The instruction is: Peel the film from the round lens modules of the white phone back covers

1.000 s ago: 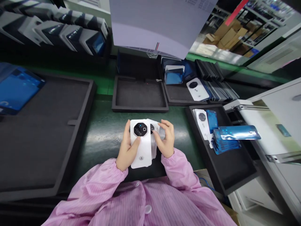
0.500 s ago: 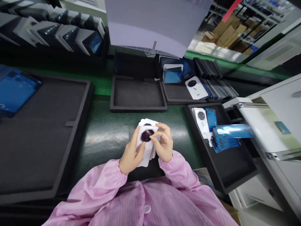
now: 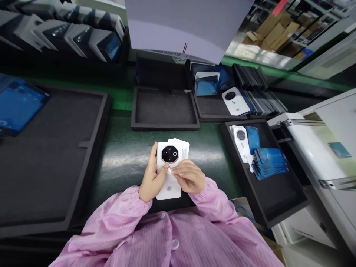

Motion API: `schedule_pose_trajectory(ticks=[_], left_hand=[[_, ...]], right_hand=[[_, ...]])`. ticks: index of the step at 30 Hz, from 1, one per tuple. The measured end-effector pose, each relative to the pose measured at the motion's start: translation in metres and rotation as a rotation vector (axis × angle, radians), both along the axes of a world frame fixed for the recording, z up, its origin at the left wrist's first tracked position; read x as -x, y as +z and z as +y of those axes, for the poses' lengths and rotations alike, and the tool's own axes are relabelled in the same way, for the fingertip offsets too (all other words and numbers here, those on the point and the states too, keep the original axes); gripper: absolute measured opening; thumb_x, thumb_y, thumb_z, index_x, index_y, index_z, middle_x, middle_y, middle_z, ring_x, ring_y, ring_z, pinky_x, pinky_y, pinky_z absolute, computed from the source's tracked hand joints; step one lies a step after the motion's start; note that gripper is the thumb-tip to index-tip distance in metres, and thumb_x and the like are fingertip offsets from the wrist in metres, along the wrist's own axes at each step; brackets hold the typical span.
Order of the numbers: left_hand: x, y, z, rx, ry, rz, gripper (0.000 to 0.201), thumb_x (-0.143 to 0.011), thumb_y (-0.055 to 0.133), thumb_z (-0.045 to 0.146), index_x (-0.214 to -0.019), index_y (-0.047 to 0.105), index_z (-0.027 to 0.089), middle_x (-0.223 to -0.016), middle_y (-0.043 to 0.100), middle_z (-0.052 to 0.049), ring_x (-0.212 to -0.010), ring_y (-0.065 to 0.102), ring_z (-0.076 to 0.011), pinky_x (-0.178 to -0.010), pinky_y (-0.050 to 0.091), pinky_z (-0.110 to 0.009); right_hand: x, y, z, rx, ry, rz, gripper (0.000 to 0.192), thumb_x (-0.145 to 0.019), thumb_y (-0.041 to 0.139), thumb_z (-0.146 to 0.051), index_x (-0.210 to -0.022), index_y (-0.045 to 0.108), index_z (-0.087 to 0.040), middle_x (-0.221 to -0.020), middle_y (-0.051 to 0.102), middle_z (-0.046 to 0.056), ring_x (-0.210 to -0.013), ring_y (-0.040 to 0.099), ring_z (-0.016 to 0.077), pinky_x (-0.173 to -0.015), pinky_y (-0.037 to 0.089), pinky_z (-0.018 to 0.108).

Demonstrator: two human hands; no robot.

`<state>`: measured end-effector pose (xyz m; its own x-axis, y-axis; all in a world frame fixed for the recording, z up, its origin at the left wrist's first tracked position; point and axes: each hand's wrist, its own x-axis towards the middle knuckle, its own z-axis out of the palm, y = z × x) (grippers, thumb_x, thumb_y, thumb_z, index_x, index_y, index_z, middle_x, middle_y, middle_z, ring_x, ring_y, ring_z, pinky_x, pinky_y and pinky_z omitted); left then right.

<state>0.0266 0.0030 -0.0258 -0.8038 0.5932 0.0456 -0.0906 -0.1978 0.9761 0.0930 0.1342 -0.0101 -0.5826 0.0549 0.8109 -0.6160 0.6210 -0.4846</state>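
White phone back covers (image 3: pixel 169 163), a small fanned stack whose count I cannot tell, stand above the green worktop (image 3: pixel 122 155), long axis running away from the person, dark camera ring at the far end. Left hand (image 3: pixel 151 176) is closed around the stack's edge; right hand (image 3: pixel 189 178) pinches the front cover's middle.

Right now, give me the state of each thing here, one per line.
Left hand: gripping the fanned white back covers.
Right hand: fingers pinched over the top cover.
Small foam tray: nothing in it.
Right foam tray: holds a blue film stack and white covers.
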Motion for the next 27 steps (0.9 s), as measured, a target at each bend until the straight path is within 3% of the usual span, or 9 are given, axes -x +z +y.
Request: schedule_pose_trajectory(ticks=[18, 23, 27], left_hand=[[-0.0012, -0.0006, -0.0006, -0.020, -0.031, -0.146, 0.072, -0.089, 0.057, 0.029, -0.148, 0.017, 0.031, -0.149, 0.039, -0.008, -0.131, 0.044, -0.0237, -0.112, 0.032, -0.043], [-0.0026, 0.0016, -0.0008, -0.048, -0.055, -0.231, 0.072, -0.089, 0.056, 0.029, -0.148, 0.014, 0.033, -0.144, 0.046, -0.008, -0.125, 0.052, -0.0238, -0.104, 0.044, -0.042], [-0.0041, 0.0039, 0.0000, -0.082, -0.083, -0.262, 0.073, -0.089, 0.057, 0.028, -0.148, 0.014, 0.034, -0.143, 0.047, -0.009, -0.122, 0.055, -0.0248, -0.099, 0.048, -0.042]], right_hand=[[-0.0032, 0.0022, 0.0034, -0.076, -0.100, -0.025, 0.030, -0.079, 0.058, -0.002, -0.103, 0.058, -0.020, -0.078, 0.074, 0.004, -0.077, 0.072, 0.0181, -0.080, 0.054, 0.038], [-0.0030, -0.0011, 0.0043, -0.059, -0.236, -0.054, 0.029, -0.078, 0.057, 0.001, -0.096, 0.060, -0.021, -0.083, 0.074, 0.004, -0.094, 0.070, 0.0232, -0.085, 0.052, 0.043], [-0.0031, -0.0048, 0.0060, -0.050, -0.355, -0.168, 0.032, -0.081, 0.056, -0.003, -0.102, 0.061, -0.026, -0.092, 0.074, 0.003, -0.108, 0.064, 0.0273, -0.095, 0.046, 0.053]])
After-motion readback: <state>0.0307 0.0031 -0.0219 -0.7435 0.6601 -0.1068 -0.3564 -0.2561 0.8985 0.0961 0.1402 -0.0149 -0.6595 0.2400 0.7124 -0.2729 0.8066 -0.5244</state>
